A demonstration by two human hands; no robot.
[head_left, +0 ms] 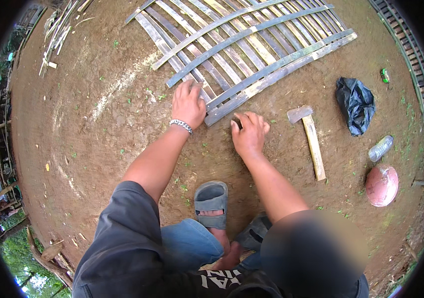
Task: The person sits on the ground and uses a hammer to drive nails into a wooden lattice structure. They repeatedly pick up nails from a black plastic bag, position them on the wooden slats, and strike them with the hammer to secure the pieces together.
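Pressing flat on the mostly woven bamboo mat point(241, 49) at twelve o'clock, the left hand point(188, 103) steadies it; the right hand point(249, 133) pinches its unfinished near corner.

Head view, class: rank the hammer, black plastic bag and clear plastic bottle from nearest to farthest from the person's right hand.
From the right hand:
1. Hammer, just to its right on the dirt.
2. Black plastic bag, farther right, slightly up.
3. Clear plastic bottle, farthest right.

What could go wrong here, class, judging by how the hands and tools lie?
1. The left hand presses bare on the woven bamboo panel; split slat edges could cut or splinter it.
2. The hatchet lies loose on the dirt beside the right hand; a careless reach might meet its blade.
3. Feet in open sandals are exposed.
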